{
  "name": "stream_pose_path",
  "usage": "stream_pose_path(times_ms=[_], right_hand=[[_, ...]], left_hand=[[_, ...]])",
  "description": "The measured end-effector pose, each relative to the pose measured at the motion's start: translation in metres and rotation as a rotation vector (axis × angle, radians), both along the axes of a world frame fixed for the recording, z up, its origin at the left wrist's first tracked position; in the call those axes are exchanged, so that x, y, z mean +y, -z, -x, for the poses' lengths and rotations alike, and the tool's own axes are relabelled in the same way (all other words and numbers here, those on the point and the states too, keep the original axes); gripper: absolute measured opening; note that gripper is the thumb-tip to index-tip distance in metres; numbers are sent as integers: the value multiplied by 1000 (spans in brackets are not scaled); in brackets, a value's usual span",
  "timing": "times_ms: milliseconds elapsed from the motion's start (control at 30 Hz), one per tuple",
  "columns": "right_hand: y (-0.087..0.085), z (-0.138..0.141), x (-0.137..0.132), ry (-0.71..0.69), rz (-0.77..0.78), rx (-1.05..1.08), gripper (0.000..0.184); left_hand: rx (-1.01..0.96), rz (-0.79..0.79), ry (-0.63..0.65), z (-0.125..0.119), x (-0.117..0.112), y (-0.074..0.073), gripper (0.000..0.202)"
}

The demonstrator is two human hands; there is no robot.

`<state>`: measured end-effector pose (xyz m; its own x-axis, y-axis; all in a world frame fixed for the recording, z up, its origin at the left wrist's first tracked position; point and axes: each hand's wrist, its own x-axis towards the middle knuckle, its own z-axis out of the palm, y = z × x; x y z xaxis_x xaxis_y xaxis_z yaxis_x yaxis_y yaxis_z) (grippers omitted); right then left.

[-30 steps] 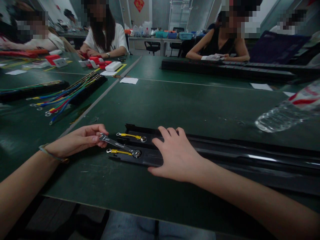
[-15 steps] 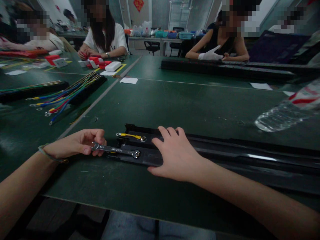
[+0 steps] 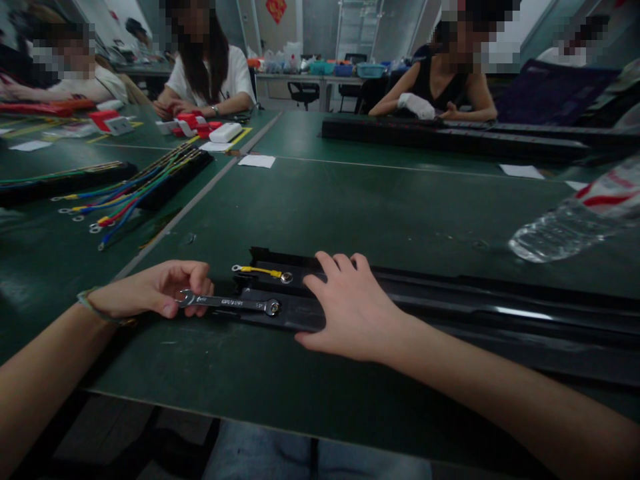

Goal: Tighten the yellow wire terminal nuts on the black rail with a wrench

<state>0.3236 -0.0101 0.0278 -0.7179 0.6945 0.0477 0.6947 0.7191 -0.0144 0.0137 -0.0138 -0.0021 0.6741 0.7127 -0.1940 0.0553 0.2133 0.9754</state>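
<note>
A long black housing [image 3: 450, 303] lies across the green table [image 3: 350, 213] in front of me. My right hand [image 3: 353, 310] lies flat on its left part with the fingers spread, pressing it down. My left hand [image 3: 150, 290] is closed on the open end of a small steel wrench [image 3: 227, 303]. The wrench's ring end sits on a nut at the housing's left end. A yellow-sleeved ring terminal [image 3: 263, 272] lies on the housing just behind the wrench.
A plastic water bottle [image 3: 570, 227] lies at the right. To the left, a bundle of coloured wires [image 3: 125, 193] runs from another black strip. White paper slips [image 3: 257, 161] and more black strips [image 3: 450, 137] lie farther back, where other people sit working.
My left hand has swung the wrench handle toward me and to the left, from slanted to nearly level. It now covers the nearer yellow terminal. My right hand has stayed put.
</note>
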Motion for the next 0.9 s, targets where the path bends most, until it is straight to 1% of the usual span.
stream_pose_path(times_ms=[200, 700, 900], right_hand=[[0, 0, 0, 5, -3, -16, 67], [0, 0, 0, 4, -2, -1, 66], [1, 0, 0, -3, -5, 28, 65]], left_hand=[[10, -5, 25, -1, 1, 1, 25], [14, 7, 39, 0, -2, 1, 27], [17, 14, 90, -2, -1, 0, 28]])
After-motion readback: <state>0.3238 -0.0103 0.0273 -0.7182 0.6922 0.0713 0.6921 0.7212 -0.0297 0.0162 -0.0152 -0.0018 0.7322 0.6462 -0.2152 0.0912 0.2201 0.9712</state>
